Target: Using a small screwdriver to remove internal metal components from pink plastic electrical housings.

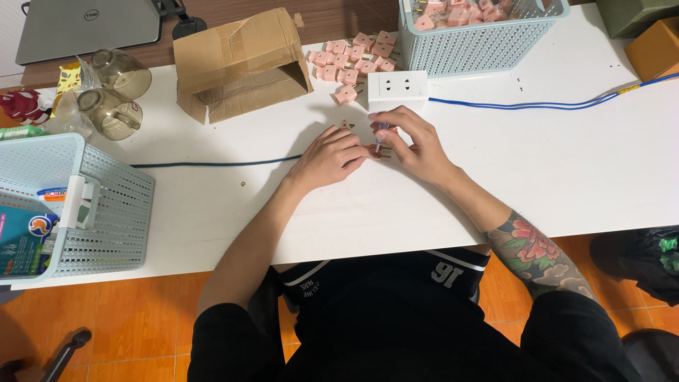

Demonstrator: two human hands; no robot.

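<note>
Head view: a white worktop (552,170) runs the width of the frame, with an orange tiled floor (141,318) showing below its near edge and a brown surface behind it carrying a closed grey laptop (88,28). The left hand (327,157) lies knuckles up at the middle of the worktop, its fingers curled down onto a small pink plug (373,150) and pinning it against the surface. The right hand (414,145) meets it from the other side, fingers pinched around a thin tool (380,138) stood on the plug; the tool's kind cannot be told. The plug sits between the two hands, just in front of a white socket block (397,90), from which a blue cable (537,105) runs off to the right edge. A dark cable (212,164) crosses the worktop to the left of the hands. Behind the socket block lies a loose heap of pink plugs (353,56), and behind that a pale blue basket (481,42) holds more of them. A torn cardboard box (240,64) lies open beside the heap. At far left stand two smoky glass cups (113,92) and a second pale blue basket (106,205) holding printed packets, overhanging the near edge. A yellow box (654,49) sits at the far right corner. The person wears black clothing, and the right forearm carries a flower tattoo (534,247).
</note>
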